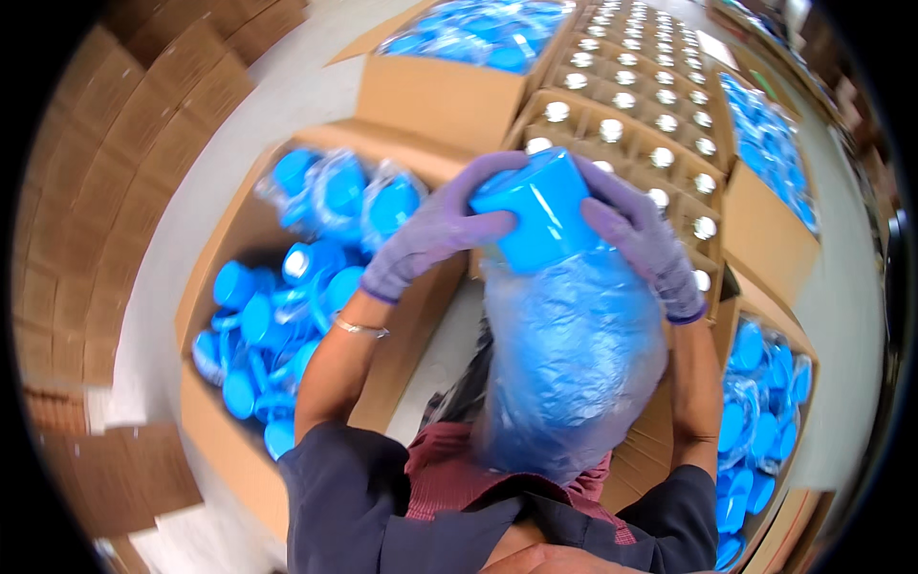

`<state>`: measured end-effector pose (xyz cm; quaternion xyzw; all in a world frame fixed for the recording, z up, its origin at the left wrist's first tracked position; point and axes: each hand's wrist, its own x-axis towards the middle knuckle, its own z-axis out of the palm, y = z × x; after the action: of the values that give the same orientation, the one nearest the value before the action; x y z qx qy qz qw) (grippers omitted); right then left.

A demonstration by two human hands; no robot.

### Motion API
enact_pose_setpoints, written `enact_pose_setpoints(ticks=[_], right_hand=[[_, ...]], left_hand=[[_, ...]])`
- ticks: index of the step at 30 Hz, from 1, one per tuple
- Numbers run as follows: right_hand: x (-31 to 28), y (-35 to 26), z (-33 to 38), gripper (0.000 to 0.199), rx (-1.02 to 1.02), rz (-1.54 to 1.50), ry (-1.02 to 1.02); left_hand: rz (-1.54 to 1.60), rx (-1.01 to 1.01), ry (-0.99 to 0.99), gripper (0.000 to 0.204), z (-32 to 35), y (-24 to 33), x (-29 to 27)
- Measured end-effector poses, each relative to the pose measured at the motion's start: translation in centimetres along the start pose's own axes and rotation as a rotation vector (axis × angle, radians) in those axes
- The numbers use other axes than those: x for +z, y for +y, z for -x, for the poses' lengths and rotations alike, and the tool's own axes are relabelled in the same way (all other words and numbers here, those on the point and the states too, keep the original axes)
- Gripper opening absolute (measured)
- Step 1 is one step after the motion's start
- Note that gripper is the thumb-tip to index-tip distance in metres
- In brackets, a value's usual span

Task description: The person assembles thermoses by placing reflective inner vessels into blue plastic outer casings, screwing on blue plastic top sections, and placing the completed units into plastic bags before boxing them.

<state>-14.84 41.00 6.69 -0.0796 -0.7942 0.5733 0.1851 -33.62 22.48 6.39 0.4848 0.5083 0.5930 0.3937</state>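
My left hand (442,228), in a purple-grey glove, grips the left side of a blue plastic cup-shaped piece (543,215). The right hand (639,231), gloved alike, closes on its opposite side. The piece is tilted and its smooth side shines. Below it, a large clear plastic bag (574,359) hangs down against my chest, with blue showing through. Whether more such pieces fill the bag cannot be made out. Part of the piece's far end is hidden behind my left fingers.
At my left stands an open carton (215,435) of blue plastic pieces, some bagged. Ahead, divided cartons (636,129) hold rows of silver-capped bottles. More blue pieces fill cartons at the far left (435,100), far right (770,230) and near right (808,421). Stacked brown boxes (105,182) line the left.
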Motion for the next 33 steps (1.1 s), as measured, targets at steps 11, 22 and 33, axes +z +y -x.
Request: enact_pose_setpoints(ticks=[11,22,33], right_hand=[[-4.5,9.6,4.0,0.04,0.205,-0.133,0.297],[-3.4,11.1,6.8,0.066,0.257,-1.104,0.103],[-2.8,2.4,8.3,0.066,0.086,-0.267,0.347]], left_hand=[[-1.114,-0.461,1.377,0.093,19.0,-6.0,-16.9],[-1.44,-1.319,0.711,0.076,18.1,-10.7,-22.0],[-0.038,0.102,0.098,0.054,-2.2,-6.8,-2.4]])
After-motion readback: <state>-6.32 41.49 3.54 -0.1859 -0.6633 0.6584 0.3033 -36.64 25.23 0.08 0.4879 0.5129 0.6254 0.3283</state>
